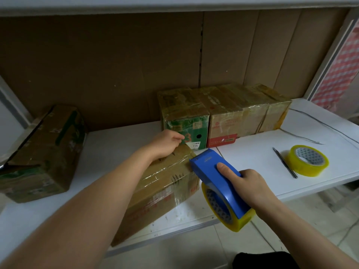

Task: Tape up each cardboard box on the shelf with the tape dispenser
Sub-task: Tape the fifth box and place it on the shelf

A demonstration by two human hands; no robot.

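On the white shelf (120, 136), the left hand (166, 142) rests curled on the box (161, 189), gripping nothing visible. The right hand (250, 186) grips the dispenser (219, 177) just beside that box's taped edge.

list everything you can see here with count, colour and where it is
box being taped: 1, brown, front of the shelf under the left forearm
open box: 1, brown with green print, left end of the shelf, top flaps not closed
taped boxes: a row, about 4, at the back against the cardboard backing; nearest one green-fronted, next red-based, the rest brown
tape dispenser: 1, blue, yellowish roll mounted, toothed end at the front box's right edge
spare tape roll: 1, yellowish, lying flat on the right of the shelf
pen-like tool: 1, dark and silver, just left of the spare roll
shelf: 1, white
left hand: 1, on the far end of the front box
right hand: 1, grip round the dispenser, thumb on top
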